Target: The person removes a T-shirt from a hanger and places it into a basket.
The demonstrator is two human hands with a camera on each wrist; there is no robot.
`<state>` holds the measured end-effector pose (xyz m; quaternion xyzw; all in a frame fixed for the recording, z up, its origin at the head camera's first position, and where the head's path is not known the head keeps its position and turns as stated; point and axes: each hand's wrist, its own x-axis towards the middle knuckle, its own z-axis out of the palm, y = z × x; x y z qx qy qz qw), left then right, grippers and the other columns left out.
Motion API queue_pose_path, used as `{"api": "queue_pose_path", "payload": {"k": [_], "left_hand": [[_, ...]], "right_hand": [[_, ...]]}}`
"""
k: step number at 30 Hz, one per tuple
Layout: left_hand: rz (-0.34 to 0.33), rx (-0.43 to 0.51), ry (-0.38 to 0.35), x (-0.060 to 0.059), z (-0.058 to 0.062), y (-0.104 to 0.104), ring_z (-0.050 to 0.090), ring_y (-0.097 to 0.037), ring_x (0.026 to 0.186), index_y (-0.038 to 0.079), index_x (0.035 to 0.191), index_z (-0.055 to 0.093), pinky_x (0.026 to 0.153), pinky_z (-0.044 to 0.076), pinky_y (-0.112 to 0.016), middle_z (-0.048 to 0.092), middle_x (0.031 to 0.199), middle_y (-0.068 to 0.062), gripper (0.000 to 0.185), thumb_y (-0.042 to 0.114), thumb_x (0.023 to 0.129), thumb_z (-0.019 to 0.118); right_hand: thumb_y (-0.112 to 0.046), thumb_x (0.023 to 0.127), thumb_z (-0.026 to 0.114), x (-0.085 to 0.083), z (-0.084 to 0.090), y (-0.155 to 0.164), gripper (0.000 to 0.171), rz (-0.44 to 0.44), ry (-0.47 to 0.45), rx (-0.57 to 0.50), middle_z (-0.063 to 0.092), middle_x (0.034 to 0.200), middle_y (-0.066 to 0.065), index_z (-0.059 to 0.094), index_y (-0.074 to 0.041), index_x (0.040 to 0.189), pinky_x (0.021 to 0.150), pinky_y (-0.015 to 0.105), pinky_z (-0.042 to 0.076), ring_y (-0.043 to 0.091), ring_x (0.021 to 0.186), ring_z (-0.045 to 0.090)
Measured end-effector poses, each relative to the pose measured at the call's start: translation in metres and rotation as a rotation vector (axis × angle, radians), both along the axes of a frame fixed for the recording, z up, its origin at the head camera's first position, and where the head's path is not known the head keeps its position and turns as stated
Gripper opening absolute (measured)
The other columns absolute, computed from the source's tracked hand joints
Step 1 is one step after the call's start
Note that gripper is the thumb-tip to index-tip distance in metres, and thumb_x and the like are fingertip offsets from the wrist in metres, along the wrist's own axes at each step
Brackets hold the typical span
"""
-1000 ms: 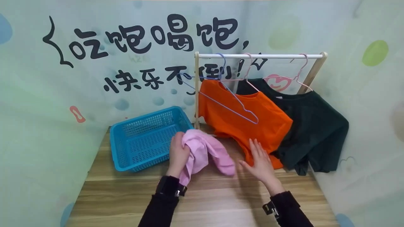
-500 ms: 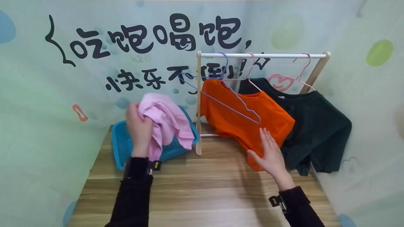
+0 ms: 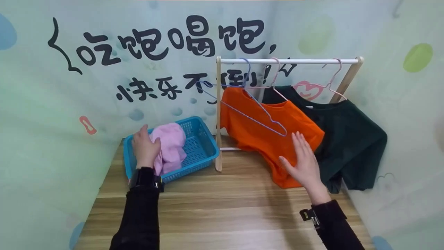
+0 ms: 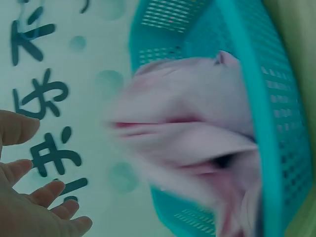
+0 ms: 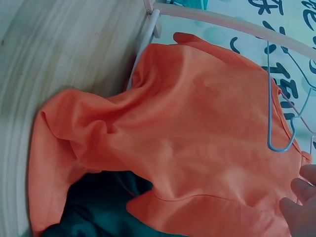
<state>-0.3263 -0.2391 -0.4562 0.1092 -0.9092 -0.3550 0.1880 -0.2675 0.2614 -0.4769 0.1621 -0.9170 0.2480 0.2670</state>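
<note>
Over blue basket [image 3: 203,147]: left hand [image 3: 145,148] apparently just releasing pink garment [image 3: 170,144], fingers spread. Right hand [image 3: 305,163] flat on orange shirt [image 3: 253,133]; next, unhooking it.

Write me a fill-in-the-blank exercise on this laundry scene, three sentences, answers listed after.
1. The pink garment lies in the blue ____.
2. The right hand lies flat, fingers straight, against the ____ shirt on the rack.
3. Behind that shirt hangs a dark ____ shirt.

Missing words: basket; orange; green
</note>
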Motion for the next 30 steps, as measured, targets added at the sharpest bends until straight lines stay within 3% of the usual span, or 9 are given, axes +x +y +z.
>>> {"api": "queue_pose_path", "payload": {"k": [5, 19, 30], "left_hand": [[-0.013, -0.074, -0.046, 0.004, -0.019, 0.003, 0.032, -0.051, 0.133, -0.001, 0.152, 0.030, 0.107, 0.027, -0.063, 0.037, 0.143, -0.033, 0.067, 0.023, 0.097, 0.060], [-0.111, -0.188, -0.105, 0.011, -0.040, 0.017, 0.026, -0.052, 0.136, -0.002, 0.153, 0.028, 0.109, 0.018, -0.066, 0.033, 0.146, -0.035, 0.068, 0.027, 0.099, 0.058], [-0.175, -0.240, -0.092, 0.017, -0.063, 0.037, 0.026, -0.051, 0.137, 0.001, 0.152, 0.031, 0.108, 0.019, -0.068, 0.032, 0.148, -0.033, 0.070, 0.030, 0.096, 0.062]], "right_hand": [[-0.037, 0.093, 0.068, -0.004, 0.012, 0.002, 0.080, -0.027, 0.000, 0.008, 0.028, 0.160, 0.013, 0.028, -0.009, 0.156, 0.117, 0.051, 0.018, 0.029, 0.148, 0.022], [-0.037, 0.094, 0.065, -0.039, 0.052, -0.001, 0.077, -0.035, 0.046, 0.077, 0.024, 0.162, 0.011, 0.028, -0.009, 0.156, 0.119, 0.045, 0.013, 0.026, 0.149, 0.018], [-0.041, 0.096, 0.062, -0.061, 0.072, -0.004, 0.078, -0.073, -0.045, 0.087, 0.021, 0.163, 0.009, 0.024, -0.013, 0.158, 0.120, 0.045, 0.008, 0.027, 0.149, 0.017]]}}
